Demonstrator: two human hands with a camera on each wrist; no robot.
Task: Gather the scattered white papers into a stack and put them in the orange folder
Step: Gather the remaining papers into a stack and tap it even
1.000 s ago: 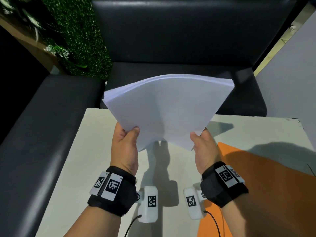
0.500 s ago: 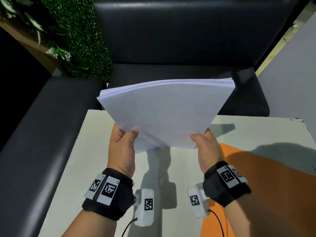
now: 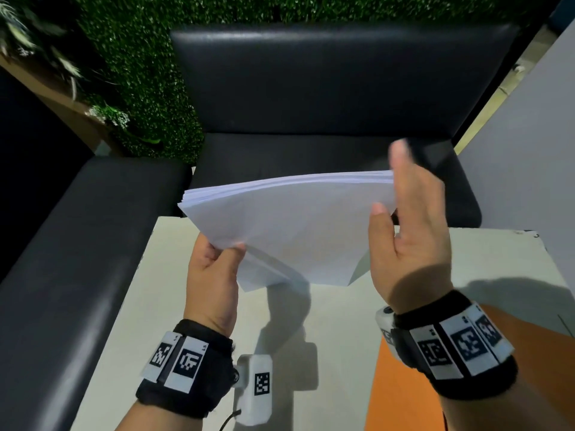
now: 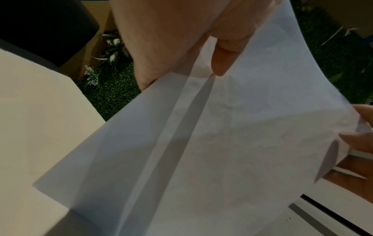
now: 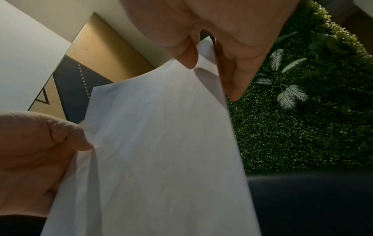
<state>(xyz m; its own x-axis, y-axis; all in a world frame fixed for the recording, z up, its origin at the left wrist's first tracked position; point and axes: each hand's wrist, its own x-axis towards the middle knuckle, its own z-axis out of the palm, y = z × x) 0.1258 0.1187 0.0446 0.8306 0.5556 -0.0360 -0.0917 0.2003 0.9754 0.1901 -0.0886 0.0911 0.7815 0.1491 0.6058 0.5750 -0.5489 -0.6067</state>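
Note:
A stack of white papers hangs in the air above the white table. My left hand grips its near left corner, thumb on top. In the left wrist view the thumb presses on the bent sheets. My right hand stands open against the stack's right edge, with straight fingers pointing up. In the right wrist view its thumb touches the paper. The orange folder lies flat on the table at the near right, under my right wrist.
A black sofa seat stands beyond the table's far edge, and another runs along its left side. A green hedge wall rises behind. At the right is a grey wall.
My right hand let go of the stack's near right corner, opened, and rose along the right edge. The left hand still holds the stack, which now lies lower and flatter.

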